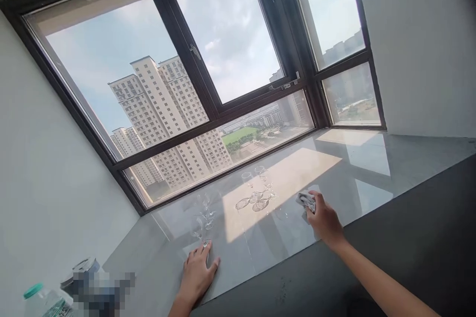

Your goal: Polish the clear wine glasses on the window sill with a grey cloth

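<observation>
My right hand (324, 220) is closed around a crumpled pale cloth (306, 200), held at the sill's surface on the right. Lower down, my left hand (198, 271) rests on the glossy grey windowsill (232, 267), its thumb apart from the fingers. Its fingertips reach the foot of a clear stemmed glass (199, 230); whether they press on it I cannot tell. Just behind stands another stemmed glass (208, 213). Two or so more clear glasses (260, 178) stand in the sunlit patch farther back, throwing oval shadows.
A dark-framed window (213, 119) rises behind the sill, with tall buildings outside. At the lower left are a clear bottle with a green cap (34, 291) and a partly blurred container (87, 270). The sill's front edge (275, 260) runs diagonally, and white walls flank it.
</observation>
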Tool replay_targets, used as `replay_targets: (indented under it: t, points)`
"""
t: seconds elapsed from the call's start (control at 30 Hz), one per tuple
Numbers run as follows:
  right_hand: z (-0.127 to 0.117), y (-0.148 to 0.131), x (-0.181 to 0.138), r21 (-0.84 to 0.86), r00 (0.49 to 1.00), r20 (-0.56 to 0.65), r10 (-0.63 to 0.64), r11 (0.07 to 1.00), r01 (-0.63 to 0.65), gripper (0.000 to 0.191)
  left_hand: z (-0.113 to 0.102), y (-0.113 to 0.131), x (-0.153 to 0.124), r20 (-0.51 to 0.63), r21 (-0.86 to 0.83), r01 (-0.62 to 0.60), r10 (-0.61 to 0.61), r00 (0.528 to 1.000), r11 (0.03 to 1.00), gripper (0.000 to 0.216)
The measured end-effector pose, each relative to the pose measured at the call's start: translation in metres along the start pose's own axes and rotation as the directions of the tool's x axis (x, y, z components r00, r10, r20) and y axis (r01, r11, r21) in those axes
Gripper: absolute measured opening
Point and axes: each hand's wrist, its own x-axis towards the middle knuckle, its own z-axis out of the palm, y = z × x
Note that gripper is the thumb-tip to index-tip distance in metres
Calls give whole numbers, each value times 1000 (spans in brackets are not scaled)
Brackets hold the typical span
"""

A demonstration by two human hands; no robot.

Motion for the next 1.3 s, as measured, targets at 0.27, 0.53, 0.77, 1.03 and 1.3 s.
replay_targets:
  t: [0.27, 0.53, 0.77, 1.03, 1.3]
  points:
    - [-2, -1, 1, -15, 1000, -2, -3, 1000, 3, 33, 11, -4, 24, -32, 8, -8, 8, 999, 1000, 63]
    - [-2, -2, 0, -13, 1000, -17, -6, 1000, 6, 33, 20, 8, 26, -270, 32, 28, -18, 963, 999, 49]
    - [-2, -2, 0, 13, 1000, 6, 4, 1000, -4, 34, 9, 56, 27, -301, 25, -330, 322, 898, 944, 35]
    - [-3, -4, 0, 9, 1000, -15, 13, 1000, -13, 33, 29, 195, 97, -255, -257, -502, 443, 859, 826, 39]
    - [-1, -5, 1, 7, 999, -32, 16, 1000, -16, 32, 39, 265, 127, -7, -260, -429, 443, 897, 865, 59]
